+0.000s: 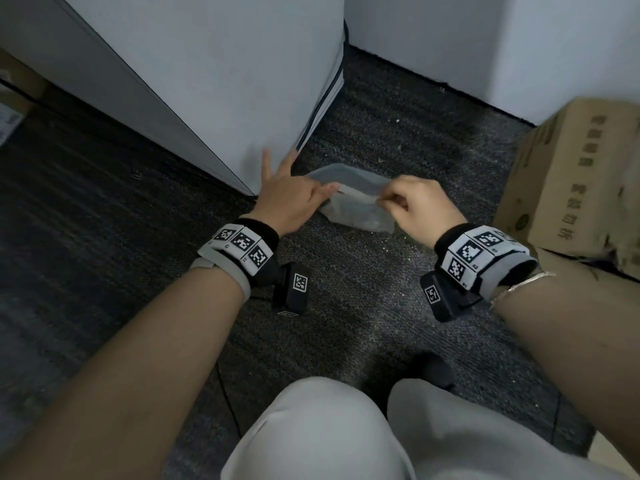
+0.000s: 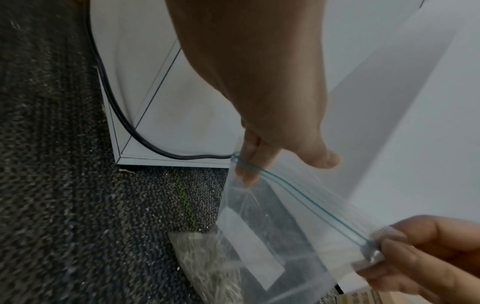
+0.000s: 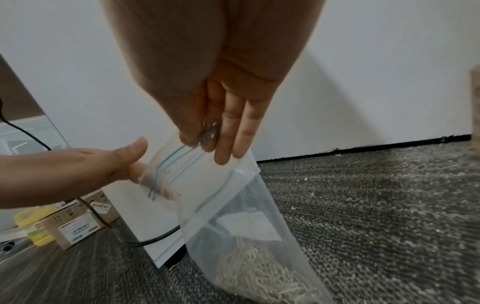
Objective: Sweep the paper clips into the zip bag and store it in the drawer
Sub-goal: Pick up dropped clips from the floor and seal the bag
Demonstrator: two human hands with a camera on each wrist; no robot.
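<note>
I'm crouched on the dark grey carpet (image 1: 363,306), knees in light trousers at the bottom of the head view. My right hand (image 1: 420,206) pinches one end of the zip bag's (image 1: 353,199) top edge, thumb against curled index finger; in the right wrist view you can see the other two fingers (image 3: 233,131) lying straight down the plastic. My left hand (image 1: 294,199) is at the other end of the seal, fingers mostly straight and spread, fingertips touching the bag near the blue zip line (image 2: 298,193). The thumb sits on top in the left wrist view, but whether it's really pinching or just resting there I can't tell.

The bag hangs between both hands in the middle of the head view, just above the carpet, tilted with its lower end toward the bottom of the frame. The paper clips (image 3: 259,275) are bunched in a pale tangled heap at the bottom of the bag. There's a white label patch (image 2: 254,253) on the clear plastic.

Upper left in the head view is a white cabinet (image 1: 214,81), its lower corner right beside my left hand. A black cable (image 2: 124,115) runs across its base in the left wrist view. A cardboard box (image 1: 575,181) sits at the right edge, and white walls (image 1: 450,39) fill the upper right.
</note>
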